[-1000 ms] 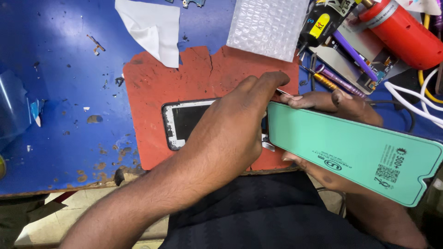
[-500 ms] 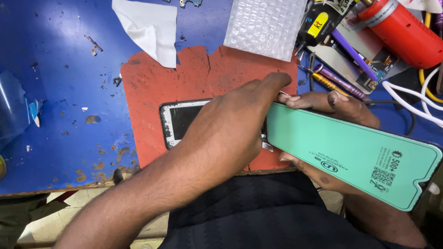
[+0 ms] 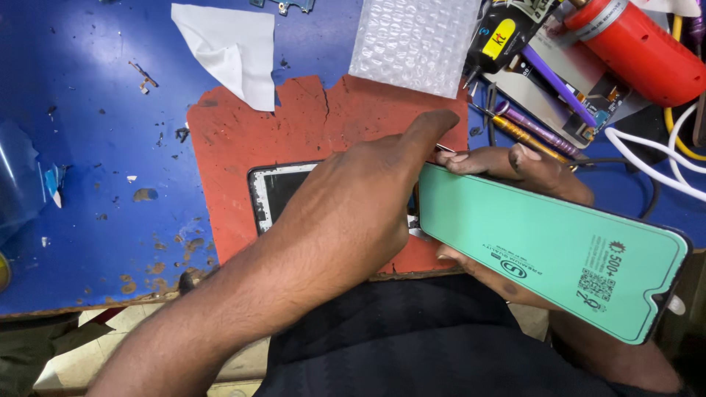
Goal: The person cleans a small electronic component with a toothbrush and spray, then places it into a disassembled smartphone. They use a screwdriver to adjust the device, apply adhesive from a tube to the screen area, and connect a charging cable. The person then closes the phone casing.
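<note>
My right hand (image 3: 515, 165) holds a long phone screen panel with a mint-green backing (image 3: 559, 257) tilted over the table's front edge, fingers wrapped around its left part from below. My left hand (image 3: 353, 213) reaches across from the lower left, back facing up, forefinger stretched along the panel's left end; its other fingertips are hidden where they meet that end. Under my left hand a dark phone body with a white-edged frame (image 3: 276, 195) lies flat on a torn red mat (image 3: 235, 140). A thin metal tip (image 3: 444, 148) shows between the two hands.
The blue table (image 3: 95, 132) carries a white paper scrap (image 3: 232, 48), a bubble-wrap piece (image 3: 412, 40), a red cylindrical tool (image 3: 636, 51), a yellow-and-black tool (image 3: 500, 33), purple-handled drivers (image 3: 537, 129), white cables (image 3: 654, 165) and clear film (image 3: 18, 184) at the left edge.
Both hands and the green panel have stayed almost where they were; the panel's right end has dropped slightly toward me.
</note>
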